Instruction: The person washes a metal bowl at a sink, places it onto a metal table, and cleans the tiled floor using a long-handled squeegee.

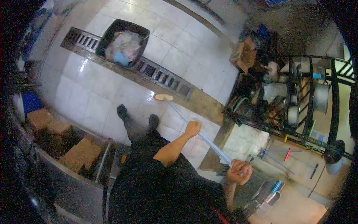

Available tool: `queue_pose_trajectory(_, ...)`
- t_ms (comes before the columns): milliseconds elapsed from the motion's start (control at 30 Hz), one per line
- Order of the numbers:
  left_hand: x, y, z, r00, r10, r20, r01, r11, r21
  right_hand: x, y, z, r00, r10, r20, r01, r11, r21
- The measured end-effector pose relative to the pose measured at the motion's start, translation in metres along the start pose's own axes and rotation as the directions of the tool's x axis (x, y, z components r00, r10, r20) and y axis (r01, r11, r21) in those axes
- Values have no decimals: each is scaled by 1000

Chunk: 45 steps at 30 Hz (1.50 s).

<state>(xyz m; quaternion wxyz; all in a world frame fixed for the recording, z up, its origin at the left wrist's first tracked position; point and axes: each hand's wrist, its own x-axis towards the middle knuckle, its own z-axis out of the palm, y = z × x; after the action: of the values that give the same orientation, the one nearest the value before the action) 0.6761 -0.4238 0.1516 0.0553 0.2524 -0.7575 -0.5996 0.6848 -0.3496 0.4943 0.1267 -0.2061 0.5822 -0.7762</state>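
Note:
A long pale pole [214, 147] slants from the lower right up to a cream-coloured head [163, 97] on the tiled floor, beside the brown strip along the drain. My left hand [192, 128] is closed around the middle part of the pole. My right hand [239, 171] grips the pole near its upper end, close to my body. The floor around the head looks wet and shiny.
A black bin [145, 31] with a plastic liner stands over the drain grate [162, 76]. Cardboard boxes [80, 155] are at lower left. A black rack [309, 97] with pots and other items stands at right. My feet [153, 121] are left of the pole.

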Motion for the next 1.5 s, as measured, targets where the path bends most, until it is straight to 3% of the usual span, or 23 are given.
queue_pose_trajectory(167, -16, -18, -67, 896, 149, -419, -182, 982, -41, 1, 15, 57, 930, 84, 358, -45, 992, -116)
queue_pose_trajectory(200, -13, -25, -79, 858, 151, -492, -206, 977, -60, 7, 17, 74, 928, 89, 363, -106, 994, 29)
queue_pose_trajectory(300, -26, -54, -137, 801, 3, -599, -70, 994, -87, 18, 44, 91, 871, 57, 487, -155, 974, 162)
queue_pose_trajectory(400, -42, -126, -212, 838, -364, -407, 54, 796, -602, 3, 90, 135, 813, 80, 577, -128, 991, 43)
queue_pose_trajectory(533, -56, -190, -329, 852, -129, -507, 279, 932, 232, -1, 150, 246, 670, 34, 742, -179, 977, 116)
queue_pose_trajectory(600, -53, -229, -389, 908, -196, -371, 382, 753, 536, -2, 182, 297, 604, -18, 797, -170, 974, 151)
queue_pose_trajectory(667, -37, -281, -446, 831, -483, -276, 546, 611, 573, -6, 218, 344, 503, -58, 862, -146, 978, 151)
queue_pose_trajectory(700, -34, -302, -469, 689, -639, -342, 678, 735, -6, -8, 232, 368, 451, -75, 889, -132, 980, 150)
queue_pose_trajectory(733, -30, -322, -495, 561, -783, -269, 551, 596, -584, -10, 239, 401, 431, -82, 898, -126, 981, 150)
queue_pose_trajectory(800, -38, -417, -542, 667, -685, -293, 200, 543, -815, -20, 260, 473, 436, -103, 894, -92, 983, 158)
queue_pose_trajectory(900, -54, -418, -627, 355, -824, -441, 307, 548, -778, -28, 296, 547, 375, -71, 924, -105, 987, 119)
queue_pose_trajectory(967, -43, -349, -681, 182, -912, -367, 185, 399, -898, 9, 293, 583, 393, -2, 920, -75, 997, 34)
queue_pose_trajectory(1000, -38, -319, -707, 126, -949, -287, 71, 298, -952, 29, 280, 599, 274, 109, 955, -20, 994, -108)
queue_pose_trajectory(1100, -56, -254, -703, 248, -950, -191, 256, 255, -932, 50, 226, 613, 268, 187, 945, -24, 982, -187)
queue_pose_trajectory(1133, -63, -228, -680, 191, -973, -130, 253, 177, -951, 52, 205, 603, 237, 245, 940, -45, 969, -241)
queue_pose_trajectory(1200, -79, -191, -633, 93, -996, 8, 232, 14, -973, 51, 209, 596, -142, 35, 989, -537, 837, -107)
queue_pose_trajectory(1233, -82, -198, -612, 137, -987, 90, -303, -128, -944, 49, 217, 597, -301, 82, 950, -404, 892, -205)
queue_pose_trajectory(1267, -78, -222, -604, 105, -990, 94, -220, -115, -969, 53, 232, 587, -447, 155, 881, -247, 925, -288)
queue_pose_trajectory(1300, -81, -225, -618, 75, -992, 98, -132, -108, -985, 42, 215, 618, -474, 628, 617, 202, 760, -618)
queue_pose_trajectory(1333, -109, -204, -662, 248, -969, 23, 13, -20, -1000, 32, 198, 649, -362, 916, 171, 636, 377, -673)
queue_pose_trajectory(1367, -107, -237, -683, 347, -898, -270, 600, 434, -672, 32, 210, 662, -384, 591, 709, 300, 806, -510)
queue_pose_trajectory(1400, -111, -264, -711, 347, -884, -315, 585, 466, -663, 25, 228, 681, -176, 69, 982, -10, 997, -71)
queue_pose_trajectory(1500, -129, -341, -787, 315, -841, -439, 459, 540, -705, 0, 269, 731, -184, 2, 983, -76, 997, -17)
